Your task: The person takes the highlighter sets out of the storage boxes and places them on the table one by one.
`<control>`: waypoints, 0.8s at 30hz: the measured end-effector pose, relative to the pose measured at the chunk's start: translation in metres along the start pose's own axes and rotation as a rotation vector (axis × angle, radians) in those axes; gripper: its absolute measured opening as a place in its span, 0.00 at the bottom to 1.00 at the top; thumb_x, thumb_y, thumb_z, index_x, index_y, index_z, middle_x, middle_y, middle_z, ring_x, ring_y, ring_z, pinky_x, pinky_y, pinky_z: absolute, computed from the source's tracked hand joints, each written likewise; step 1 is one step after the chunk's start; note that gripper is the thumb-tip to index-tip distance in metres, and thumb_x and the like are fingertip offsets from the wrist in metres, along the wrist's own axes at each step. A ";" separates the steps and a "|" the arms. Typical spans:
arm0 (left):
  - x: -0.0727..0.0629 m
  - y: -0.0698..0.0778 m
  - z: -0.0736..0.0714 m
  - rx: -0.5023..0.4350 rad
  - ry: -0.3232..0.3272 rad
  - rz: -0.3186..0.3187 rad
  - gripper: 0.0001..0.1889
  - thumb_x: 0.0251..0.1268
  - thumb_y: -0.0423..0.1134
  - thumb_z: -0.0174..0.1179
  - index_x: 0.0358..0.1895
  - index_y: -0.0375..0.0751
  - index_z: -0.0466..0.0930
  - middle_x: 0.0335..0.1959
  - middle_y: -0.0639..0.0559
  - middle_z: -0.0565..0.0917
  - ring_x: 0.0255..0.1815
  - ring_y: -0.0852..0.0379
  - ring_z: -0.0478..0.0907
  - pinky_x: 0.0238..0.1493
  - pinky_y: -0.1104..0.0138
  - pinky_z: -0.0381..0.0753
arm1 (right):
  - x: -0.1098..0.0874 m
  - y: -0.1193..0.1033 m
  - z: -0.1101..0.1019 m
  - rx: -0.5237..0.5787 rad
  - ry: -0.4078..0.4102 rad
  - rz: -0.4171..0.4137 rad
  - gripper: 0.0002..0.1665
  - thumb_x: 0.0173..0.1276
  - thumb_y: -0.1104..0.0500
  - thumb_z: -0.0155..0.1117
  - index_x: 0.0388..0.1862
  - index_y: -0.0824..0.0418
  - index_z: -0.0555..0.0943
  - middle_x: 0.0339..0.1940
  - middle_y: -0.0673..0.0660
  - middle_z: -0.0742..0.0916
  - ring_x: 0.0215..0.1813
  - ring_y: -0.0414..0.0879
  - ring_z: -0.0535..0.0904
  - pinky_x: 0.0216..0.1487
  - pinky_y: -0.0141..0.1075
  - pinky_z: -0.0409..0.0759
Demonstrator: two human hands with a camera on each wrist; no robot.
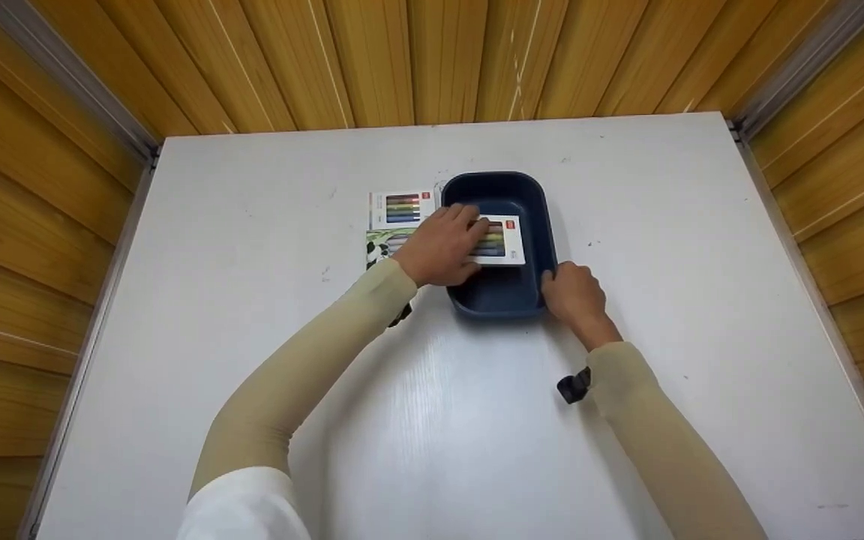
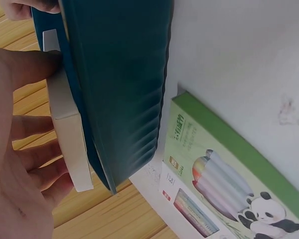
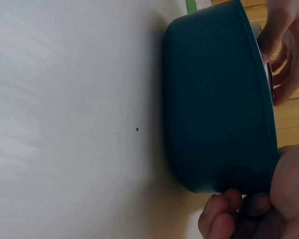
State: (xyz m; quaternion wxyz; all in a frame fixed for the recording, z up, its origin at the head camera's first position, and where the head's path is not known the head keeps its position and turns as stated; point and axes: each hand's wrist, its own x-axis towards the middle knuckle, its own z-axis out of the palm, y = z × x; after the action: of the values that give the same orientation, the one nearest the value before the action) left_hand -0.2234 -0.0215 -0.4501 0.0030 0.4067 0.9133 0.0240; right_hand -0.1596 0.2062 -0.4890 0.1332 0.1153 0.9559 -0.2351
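My left hand (image 1: 439,244) holds a flat white box of coloured pens (image 1: 508,253) with a clear window, over the left rim of a dark blue plastic bin (image 1: 498,178). In the left wrist view, the thumb lies at one edge of this box (image 2: 70,134) and the fingers at the other. On the bin's near right side, my right hand (image 1: 576,296) grips the rim, thumb on top and fingers curled under the lip in the right wrist view. A green box with pandas (image 2: 229,169) and a similar white pen box (image 1: 402,202) lie left of the bin.
The white table (image 1: 274,195) carries the bin and boxes. Wood-patterned panels (image 1: 372,60) stand behind and at both sides. A small black device (image 1: 574,386) is strapped under the right wrist.
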 end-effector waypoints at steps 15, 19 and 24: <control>-0.011 -0.006 0.002 -0.020 0.006 0.006 0.32 0.65 0.53 0.57 0.69 0.41 0.64 0.65 0.44 0.69 0.66 0.47 0.65 0.70 0.56 0.64 | 0.001 0.001 0.000 -0.014 0.011 -0.022 0.26 0.75 0.53 0.43 0.41 0.74 0.80 0.39 0.71 0.85 0.33 0.56 0.80 0.30 0.45 0.76; -0.015 -0.007 0.002 -0.019 0.024 0.012 0.32 0.65 0.52 0.57 0.68 0.41 0.64 0.64 0.44 0.69 0.65 0.47 0.66 0.70 0.56 0.65 | 0.000 0.001 0.000 -0.009 0.014 -0.015 0.25 0.74 0.52 0.43 0.41 0.73 0.80 0.39 0.71 0.85 0.33 0.55 0.80 0.29 0.44 0.75; -0.020 -0.009 0.000 -0.024 0.024 0.003 0.33 0.65 0.52 0.58 0.69 0.42 0.63 0.66 0.43 0.68 0.66 0.47 0.66 0.71 0.56 0.64 | -0.001 0.001 0.000 -0.004 0.015 -0.018 0.26 0.74 0.52 0.43 0.43 0.74 0.80 0.41 0.72 0.85 0.35 0.57 0.81 0.31 0.47 0.76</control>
State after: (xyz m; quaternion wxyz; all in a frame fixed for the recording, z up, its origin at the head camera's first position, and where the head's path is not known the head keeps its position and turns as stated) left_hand -0.2173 -0.0422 -0.4507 -0.0033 0.4078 0.9122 0.0398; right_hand -0.1585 0.2072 -0.4890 0.1242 0.1079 0.9583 -0.2335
